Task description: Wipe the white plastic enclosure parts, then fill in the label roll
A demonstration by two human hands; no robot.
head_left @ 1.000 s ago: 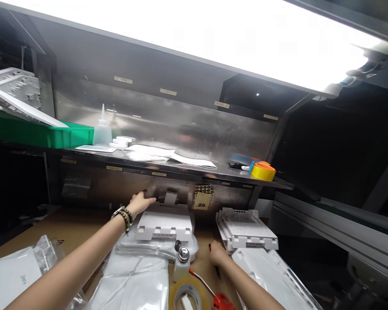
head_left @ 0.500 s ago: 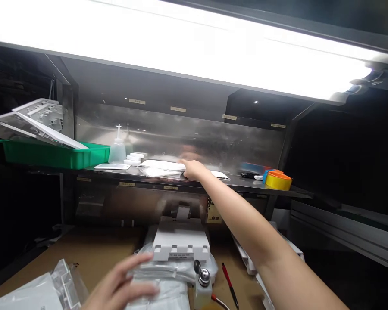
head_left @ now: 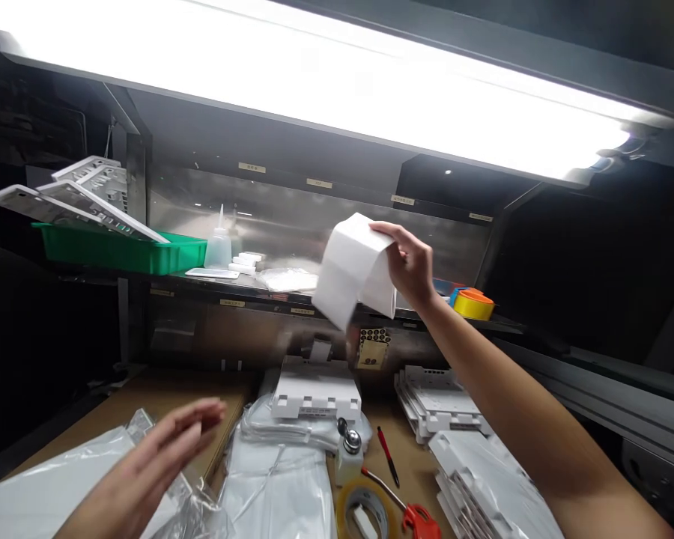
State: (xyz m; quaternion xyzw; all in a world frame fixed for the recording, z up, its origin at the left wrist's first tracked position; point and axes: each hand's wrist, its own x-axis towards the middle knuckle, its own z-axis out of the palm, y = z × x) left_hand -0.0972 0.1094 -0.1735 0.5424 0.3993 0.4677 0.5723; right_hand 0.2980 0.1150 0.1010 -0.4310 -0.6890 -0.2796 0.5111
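My right hand point(head_left: 411, 262) is raised in front of the metal shelf, its thumb and fingers pinching a folded white cloth point(head_left: 342, 273) that droops to both sides. Lower left, my left hand point(head_left: 157, 457) hovers with fingers stretched out, holding nothing. Under that hand lies a white panel point(head_left: 61, 471) wrapped in clear plastic. On the bench in the middle, a white plastic housing point(head_left: 314, 389) rests on clear bagged parts point(head_left: 281, 479).
The shelf carries a green tray point(head_left: 123, 251) of white frames, a squeeze bottle point(head_left: 219, 247) and yellow tape point(head_left: 472, 305). On the bench are a pump bottle point(head_left: 349, 457), a red-black pen point(head_left: 388, 457), a clear tape roll point(head_left: 345, 498) and stacked white parts point(head_left: 443, 400).
My right hand has lifted the white cloth off the shelf and brought it up and to the right. My left hand has drawn leftward, away from the bagged parts in the middle.
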